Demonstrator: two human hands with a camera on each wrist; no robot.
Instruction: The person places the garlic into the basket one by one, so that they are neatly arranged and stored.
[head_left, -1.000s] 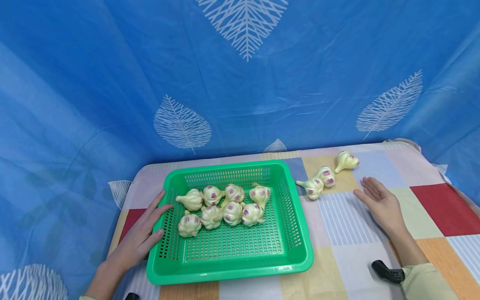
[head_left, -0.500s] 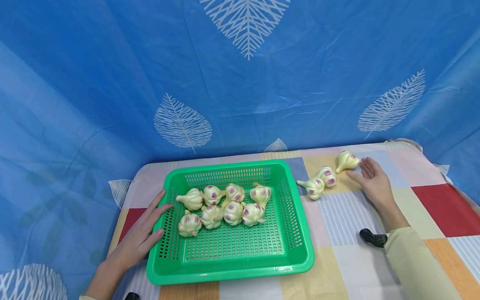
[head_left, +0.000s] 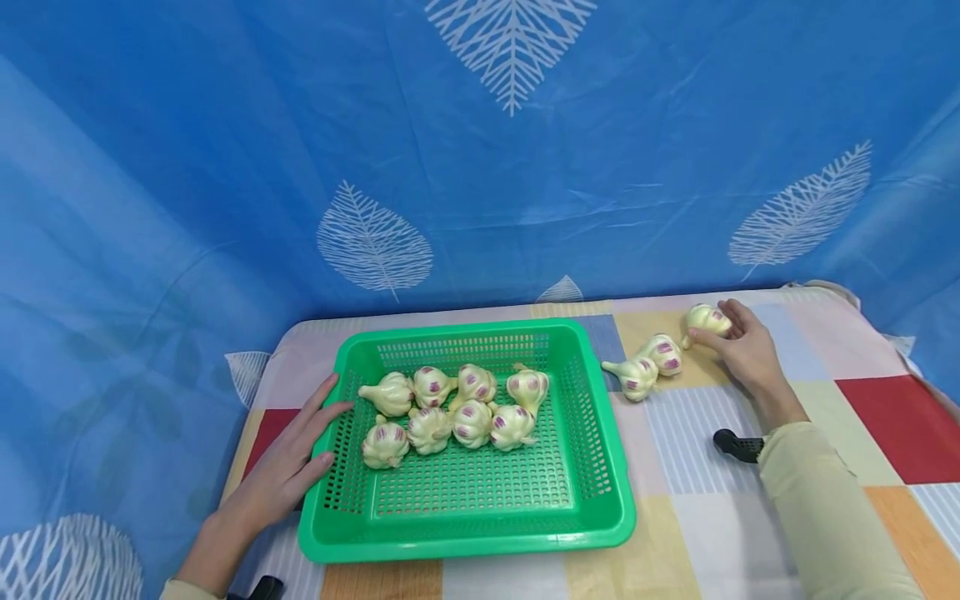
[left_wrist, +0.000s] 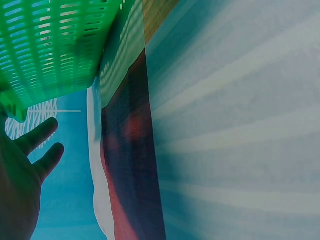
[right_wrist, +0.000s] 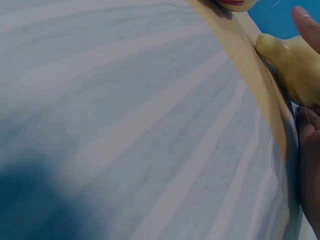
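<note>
A green plastic basket stands on the table with several garlic bulbs in its back and left part. My left hand rests along its left rim, fingers spread and straight, with the fingertips over the edge. In the left wrist view two fingers stick out below the basket's perforated wall. At the back right, my right hand holds a single garlic bulb between thumb and fingers, low at the tablecloth. The right wrist view shows this bulb between the thumb above and the fingers below.
Two more garlic bulbs lie touching each other between the basket and my right hand. A patchwork-patterned cloth covers the table. Behind it hangs a blue curtain with white leaf prints, also along the left side.
My right hand has moved back and left from beside the single bulb to take it between thumb and fingers. The left hand stays on the basket rim. The head view has shifted slightly.
</note>
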